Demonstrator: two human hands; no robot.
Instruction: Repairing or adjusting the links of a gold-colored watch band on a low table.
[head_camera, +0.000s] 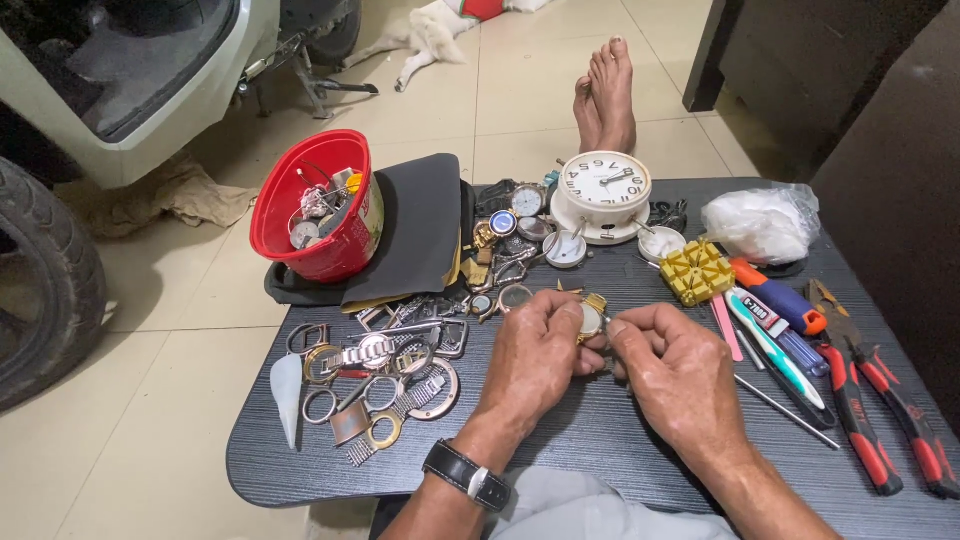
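Both hands meet over the dark counter (600, 440) w/ a small gold-cased watch (591, 318) pinched between them: left hand (533, 362) fingers curl shut round the case to steady it, right hand (676, 375) fingers close at its edge (possibly on a thin tool, can't tell). Held up near centre, parts pile (385, 370) at left, pliers (880, 420) at right, all w/in reach.

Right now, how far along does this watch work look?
Done: tools are laid out, with pliers and screwdrivers beside the work, and loose watch cases and bands already piled on the table. In hand: the left hand and right hand together hold one small gold-toned watch. Left: more watches by the white clock lie untouched.
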